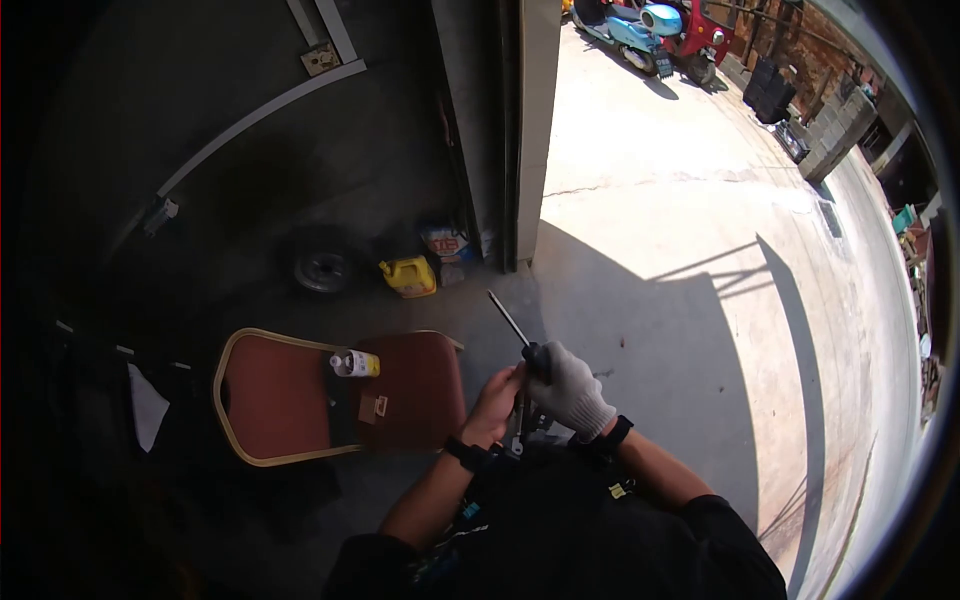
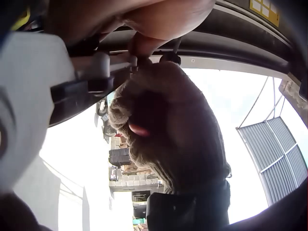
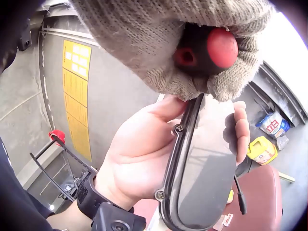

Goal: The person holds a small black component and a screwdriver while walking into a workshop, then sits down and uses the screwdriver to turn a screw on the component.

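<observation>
My right hand [image 1: 572, 390], in a knitted work glove, grips a screwdriver [image 1: 508, 318] by its black handle; the shaft points up and forward in the head view. The handle's red end [image 3: 222, 48] shows within the curled glove in the right wrist view. My bare left hand [image 3: 137, 154] holds a long, flat device [image 3: 211, 159] with a glossy panel and a dark, rounded rim, fingers round its far edge. Screws [image 3: 179, 128] sit along that rim, close below the glove. A thin black cable with a plug [image 3: 242, 204] hangs beside it. The screwdriver tip's contact is hidden in both wrist views.
A red-brown chair [image 1: 270, 395] stands at the left, its seat bearing a white bottle [image 1: 355, 363] and small cardboard pieces [image 1: 375, 408]. Behind are a yellow jug [image 1: 408, 277], a bag [image 1: 445, 240] and a wheel [image 1: 322, 270]. Scooters [image 1: 640, 35] stand outside in sunlight.
</observation>
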The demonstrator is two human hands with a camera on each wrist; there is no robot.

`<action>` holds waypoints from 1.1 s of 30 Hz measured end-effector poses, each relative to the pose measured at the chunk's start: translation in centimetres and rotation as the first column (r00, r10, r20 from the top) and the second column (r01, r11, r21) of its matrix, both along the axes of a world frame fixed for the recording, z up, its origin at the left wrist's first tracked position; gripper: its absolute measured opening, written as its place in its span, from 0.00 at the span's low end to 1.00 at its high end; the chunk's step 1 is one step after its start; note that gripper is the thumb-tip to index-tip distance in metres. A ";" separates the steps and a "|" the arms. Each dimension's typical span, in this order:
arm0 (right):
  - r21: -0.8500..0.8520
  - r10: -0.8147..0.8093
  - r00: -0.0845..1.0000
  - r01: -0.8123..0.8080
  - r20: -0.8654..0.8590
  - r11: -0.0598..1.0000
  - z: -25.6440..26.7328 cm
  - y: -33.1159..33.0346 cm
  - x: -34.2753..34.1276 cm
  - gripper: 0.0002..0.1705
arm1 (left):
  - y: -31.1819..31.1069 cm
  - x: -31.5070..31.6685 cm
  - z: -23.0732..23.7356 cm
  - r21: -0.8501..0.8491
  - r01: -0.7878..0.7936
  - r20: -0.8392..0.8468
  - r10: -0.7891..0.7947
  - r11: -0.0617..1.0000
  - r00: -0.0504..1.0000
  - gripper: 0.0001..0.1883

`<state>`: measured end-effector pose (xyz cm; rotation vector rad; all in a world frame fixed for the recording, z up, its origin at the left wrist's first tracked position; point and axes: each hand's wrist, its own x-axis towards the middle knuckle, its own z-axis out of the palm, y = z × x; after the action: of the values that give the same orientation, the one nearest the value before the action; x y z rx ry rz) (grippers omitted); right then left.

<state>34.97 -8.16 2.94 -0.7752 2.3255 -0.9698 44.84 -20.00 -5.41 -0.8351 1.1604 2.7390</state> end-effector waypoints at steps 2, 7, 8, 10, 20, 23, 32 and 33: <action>-0.042 -0.014 0.999 0.012 -0.043 0.999 -0.1 0.4 -1.4 0.20 | 0.0 -1.9 0.6 0.035 0.011 -0.037 -0.010 0.999 0.999 0.19; -0.118 -0.056 0.995 0.046 -0.077 0.992 -0.5 2.1 -5.8 0.18 | 0.2 -6.6 1.6 0.010 0.155 0.067 -0.155 0.988 0.986 0.19; -0.128 -0.069 0.996 0.060 -0.064 0.990 -0.6 2.6 -6.4 0.18 | 0.3 -7.7 1.8 -0.001 0.201 0.102 -0.200 0.980 0.975 0.19; -0.144 -0.176 0.984 0.171 -0.022 0.975 -0.5 3.4 -7.6 0.19 | 0.0 -10.2 1.2 0.015 0.293 0.108 -0.293 0.956 0.950 0.19; -0.015 -0.798 0.550 0.825 0.246 0.565 -3.0 8.3 -10.5 0.20 | 4.0 -23.0 -1.2 -0.059 0.850 0.241 -0.819 0.523 0.521 0.19; 0.010 -0.920 0.356 0.932 0.163 0.362 -4.1 7.2 -10.3 0.18 | 4.5 -25.5 -3.4 -0.040 0.941 0.232 -0.913 0.336 0.336 0.24; 0.150 -0.936 0.347 0.924 0.055 0.351 -10.6 3.9 -9.7 0.13 | 3.5 -24.5 -8.5 0.093 0.940 0.359 -0.891 0.329 0.276 0.26; 0.139 -0.918 0.389 0.908 0.076 0.396 -11.5 3.6 -9.8 0.13 | 3.1 -24.3 -9.2 0.107 0.935 0.368 -0.887 0.338 0.279 0.26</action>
<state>25.19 -4.52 -8.56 0.7935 2.5752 -1.2589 20.53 -16.90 -14.64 -0.3868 1.1847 1.4437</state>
